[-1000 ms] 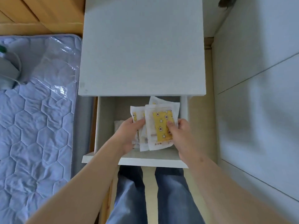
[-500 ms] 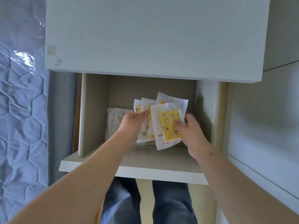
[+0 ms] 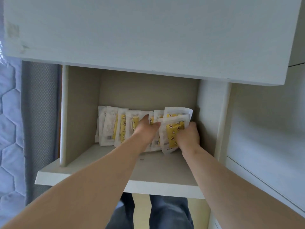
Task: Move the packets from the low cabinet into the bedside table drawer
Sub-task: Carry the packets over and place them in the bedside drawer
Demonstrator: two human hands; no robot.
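Single view only: head-worn wide-angle camera, looking forward and steeply down. Close range, forearms entering from near edge, left hand [image 3: 145, 129] and right hand [image 3: 188, 138] at centre. Bedside table top [image 3: 148, 30] fills far half of frame; open drawer [image 3: 115, 180] sits centre, seen from above and front, interior visible to back wall. Mattress edge [image 3: 9, 113] at left margin, white panels [image 3: 267, 129] at right. Trouser legs [image 3: 165, 212] directly below at near edge. Straight lines bow toward margins. No second view, so no shared overlap.
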